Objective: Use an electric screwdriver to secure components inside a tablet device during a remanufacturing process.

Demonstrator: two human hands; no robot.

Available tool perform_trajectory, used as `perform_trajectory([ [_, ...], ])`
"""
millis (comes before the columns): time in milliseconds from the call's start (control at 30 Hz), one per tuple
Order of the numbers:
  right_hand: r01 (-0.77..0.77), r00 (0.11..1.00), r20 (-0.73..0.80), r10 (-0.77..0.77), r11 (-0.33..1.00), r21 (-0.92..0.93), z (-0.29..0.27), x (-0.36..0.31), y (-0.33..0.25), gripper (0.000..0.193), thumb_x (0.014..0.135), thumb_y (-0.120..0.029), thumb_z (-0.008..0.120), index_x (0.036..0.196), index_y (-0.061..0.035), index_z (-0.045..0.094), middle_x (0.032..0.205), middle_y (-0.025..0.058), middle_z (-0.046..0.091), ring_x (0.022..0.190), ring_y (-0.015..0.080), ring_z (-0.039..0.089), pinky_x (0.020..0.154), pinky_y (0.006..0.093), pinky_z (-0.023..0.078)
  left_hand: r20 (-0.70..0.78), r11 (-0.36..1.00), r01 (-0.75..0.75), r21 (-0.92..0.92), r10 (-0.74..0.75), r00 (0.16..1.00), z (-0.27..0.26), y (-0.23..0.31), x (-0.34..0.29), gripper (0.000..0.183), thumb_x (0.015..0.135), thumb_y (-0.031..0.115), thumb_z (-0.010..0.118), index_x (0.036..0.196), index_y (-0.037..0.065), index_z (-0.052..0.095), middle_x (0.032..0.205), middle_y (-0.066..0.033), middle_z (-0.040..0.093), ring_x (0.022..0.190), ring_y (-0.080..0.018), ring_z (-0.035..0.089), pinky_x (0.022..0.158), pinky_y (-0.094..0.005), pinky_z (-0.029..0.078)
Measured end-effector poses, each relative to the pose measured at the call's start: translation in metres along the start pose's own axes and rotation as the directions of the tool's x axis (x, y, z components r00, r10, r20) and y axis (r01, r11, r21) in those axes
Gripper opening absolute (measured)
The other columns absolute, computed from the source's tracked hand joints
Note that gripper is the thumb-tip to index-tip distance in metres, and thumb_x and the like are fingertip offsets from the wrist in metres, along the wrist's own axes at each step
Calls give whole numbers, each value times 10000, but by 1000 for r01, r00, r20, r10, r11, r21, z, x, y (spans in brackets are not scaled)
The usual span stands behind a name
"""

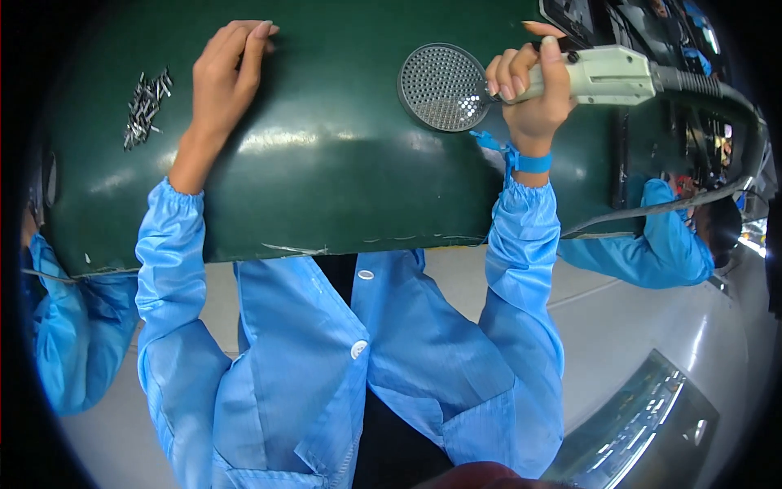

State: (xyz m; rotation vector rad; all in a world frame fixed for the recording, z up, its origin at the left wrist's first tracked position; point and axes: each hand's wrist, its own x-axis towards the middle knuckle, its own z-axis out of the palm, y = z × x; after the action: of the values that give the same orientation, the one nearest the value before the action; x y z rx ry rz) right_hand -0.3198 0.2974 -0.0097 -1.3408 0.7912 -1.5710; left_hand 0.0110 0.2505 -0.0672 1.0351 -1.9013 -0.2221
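My right hand (538, 85) is wrapped round the pale handle (611, 76) of a hand-held tool with a hose. At the tool's left end is a round dark-grey disc (440, 88) full of small holes, held over the green mat; some holes on its lower right look bright. Toward the left of the mat, my left hand (228, 77) is closed, its thumb against the curled fingers. Whatever it may hold is hidden. Left of that hand lies a loose pile of small metal pins or screws (145, 110).
The green mat (342, 196) covers the table, its near edge worn. A grey hose (749, 138) loops from the tool along the right. Dark devices (578, 18) stand at the far right. Blue-sleeved people sit at left (77, 342) and right (652, 248).
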Motion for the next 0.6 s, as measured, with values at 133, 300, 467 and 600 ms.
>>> perform_trajectory([
  [133, -7, 998, -64, 8, 1000, 16, 13, 2, -8, 305, 1012, -208, 446, 1145, 54, 527, 546, 18, 349, 449, 128, 378, 462, 325, 392, 28, 984, -16, -177, 22, 999, 40, 21, 36, 253, 936, 113, 631, 1169, 19, 600, 1109, -176, 642, 1001, -275, 656, 867, -347, 516],
  [300, -14, 986, -165, 36, 991, 133, 19, -3, -7, 135, 912, -38, 625, 1009, 52, 600, 561, 27, 481, 424, 103, 456, 419, 272, 412, 110, 977, -17, -213, 41, 993, 139, 37, 117, 335, 952, 255, 626, 1193, 25, 589, 1102, -192, 625, 920, -307, 666, 832, -386, 533],
  [467, -91, 981, -159, 107, 990, 105, 30, -7, -4, 154, 895, -24, 649, 1032, 16, 592, 648, 18, 551, 471, 67, 497, 437, 233, 405, 299, 935, 327, -136, -276, 913, 260, 44, 208, 738, 817, 561, 701, 1198, -58, 572, 1191, -305, 575, 1074, -411, 613, 923, -454, 509],
  [600, -104, 975, -183, 123, 988, 110, 27, -4, -3, 156, 853, 3, 679, 999, 0, 623, 738, 24, 611, 562, 61, 547, 498, 219, 438, 448, 857, 514, 45, -477, 756, 317, 71, 245, 1096, 725, 725, 690, 1305, -164, 416, 1259, -349, 543, 1165, -464, 578, 956, -464, 502],
])
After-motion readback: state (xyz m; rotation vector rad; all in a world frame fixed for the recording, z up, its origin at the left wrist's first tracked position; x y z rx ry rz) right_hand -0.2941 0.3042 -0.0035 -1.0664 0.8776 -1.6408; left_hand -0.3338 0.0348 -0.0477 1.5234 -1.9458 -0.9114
